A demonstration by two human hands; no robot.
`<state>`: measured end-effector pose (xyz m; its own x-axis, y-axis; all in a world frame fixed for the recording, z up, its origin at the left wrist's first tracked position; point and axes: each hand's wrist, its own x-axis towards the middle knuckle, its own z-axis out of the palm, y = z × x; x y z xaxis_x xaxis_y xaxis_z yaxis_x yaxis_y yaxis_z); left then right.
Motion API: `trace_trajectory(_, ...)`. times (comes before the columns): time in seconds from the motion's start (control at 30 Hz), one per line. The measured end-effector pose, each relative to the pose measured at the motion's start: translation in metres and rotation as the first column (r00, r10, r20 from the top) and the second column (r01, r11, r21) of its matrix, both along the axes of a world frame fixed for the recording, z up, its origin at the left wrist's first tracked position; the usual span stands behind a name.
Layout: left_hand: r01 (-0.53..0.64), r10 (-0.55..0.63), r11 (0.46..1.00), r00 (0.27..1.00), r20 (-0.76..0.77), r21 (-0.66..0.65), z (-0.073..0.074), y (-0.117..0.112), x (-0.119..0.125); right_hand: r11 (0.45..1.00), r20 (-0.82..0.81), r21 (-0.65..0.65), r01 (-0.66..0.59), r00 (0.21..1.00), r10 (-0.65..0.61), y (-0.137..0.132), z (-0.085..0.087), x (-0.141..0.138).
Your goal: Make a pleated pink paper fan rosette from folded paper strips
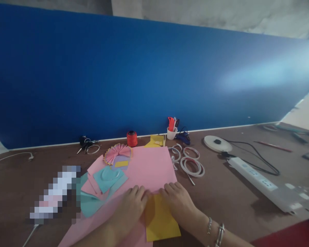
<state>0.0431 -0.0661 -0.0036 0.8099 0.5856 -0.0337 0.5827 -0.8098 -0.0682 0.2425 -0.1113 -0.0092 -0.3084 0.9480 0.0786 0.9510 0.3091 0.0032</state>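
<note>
Both my hands rest on a yellow sheet of paper (pixel 161 223) that lies on a large pink sheet (pixel 149 168). My left hand (pixel 130 207) presses its curled fingers onto the yellow sheet's upper left edge. My right hand (pixel 179 202), with bracelets on the wrist, presses down on the upper right edge. The fingertips of both hands meet near the top of the yellow paper. A pink pleated paper fan (pixel 117 152) and light blue paper cut-outs (pixel 108 176) lie to the left on the pink sheet.
A brown table (pixel 221 195) runs along a blue partition (pixel 118 79). On it are an orange thread spool (pixel 132 138), a white cup with pens (pixel 171 132), white rings (pixel 192 163), keys (pixel 86 144), a white power strip (pixel 257 178), a round white lamp base (pixel 217 143) and cables.
</note>
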Motion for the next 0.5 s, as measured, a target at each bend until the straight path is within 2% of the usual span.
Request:
trace_trajectory(0.13, -0.04, 0.04, 0.999, 0.999, 0.003, -0.002, -0.001, -0.001, 0.004, 0.999, 0.015, 0.047, -0.017, 1.0, 0.016, -0.001, -0.002, 0.0)
trace_trajectory(0.27, -0.069, 0.069, 0.998, 0.997, -0.018, -0.005, 0.002, 0.0, 0.007, 0.998, 0.028, 0.012, -0.054, 0.998, 0.053, -0.001, -0.003, 0.003)
trace_trajectory(0.5, -0.012, 0.017, 0.991, 0.999, -0.041, 0.136, -0.012, -0.004, 0.007, 0.996, 0.091, -0.016, -0.092, 0.991, 0.093, 0.0, -0.001, -0.001)
